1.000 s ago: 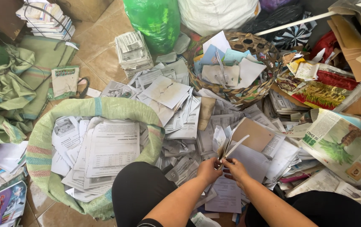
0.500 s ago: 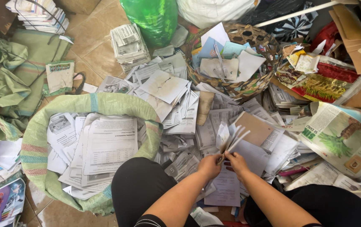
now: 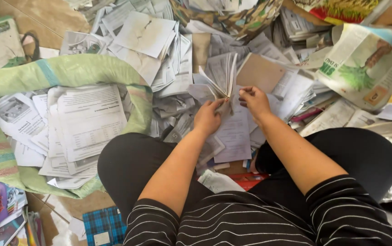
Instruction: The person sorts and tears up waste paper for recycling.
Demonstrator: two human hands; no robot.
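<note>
The person sits on the floor (image 3: 36, 18) among loose papers, both arms reaching forward over the knees. The left hand (image 3: 207, 117) is curled around the lower edge of a thin booklet (image 3: 222, 75), fingers pressed together on its spine side. The right hand (image 3: 254, 100) pinches the top few pages of that booklet between thumb and fingertips, holding them apart so the sheets fan upward. The booklet stands nearly upright, just above the paper pile (image 3: 232, 136) between the knees.

To the left lies a green woven sack (image 3: 63, 73), its mouth folded wide open, with printed sheets (image 3: 86, 118) stacked flat inside. A brown cardboard piece (image 3: 260, 72) lies just beyond the right hand, and a large colour newspaper page (image 3: 364, 64) lies at far right.

Risks, as I judge them: the pinched pages look thin, so a sharp pull could tear them unevenly rather than along the binding. The left-hand grip sits low, so the fanned booklet could flop open and slip. Loose sheets underneath could slide away and mix with whatever is separated.
</note>
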